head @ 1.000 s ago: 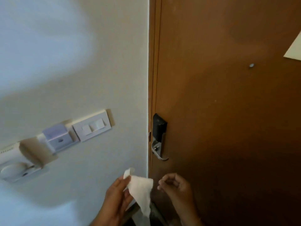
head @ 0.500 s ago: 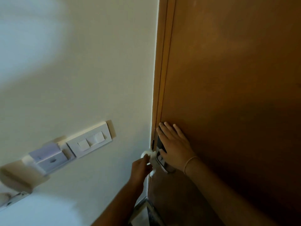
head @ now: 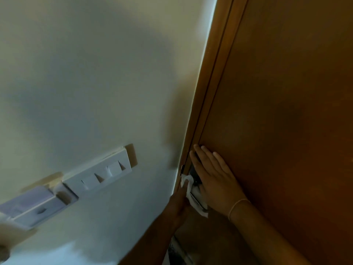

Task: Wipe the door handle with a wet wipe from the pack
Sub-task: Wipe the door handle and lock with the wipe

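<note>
A brown wooden door [head: 277,111] fills the right side. Its dark lock plate and metal handle [head: 195,178] sit at the door's left edge and are mostly hidden by my hands. My left hand [head: 178,205] presses a white wet wipe [head: 188,188] against the handle. My right hand [head: 214,178] lies flat with its fingers spread over the lock plate and the door. The wipe pack is not in view.
A cream wall [head: 95,83] is at the left, with a white switch panel [head: 101,176] and a white box-like fixture [head: 32,205] below it. The brown door frame [head: 210,83] runs between wall and door.
A second ago both hands were below the handle with the wipe hanging from my left hand. Since then both have risen to the handle, and the view has come closer.
</note>
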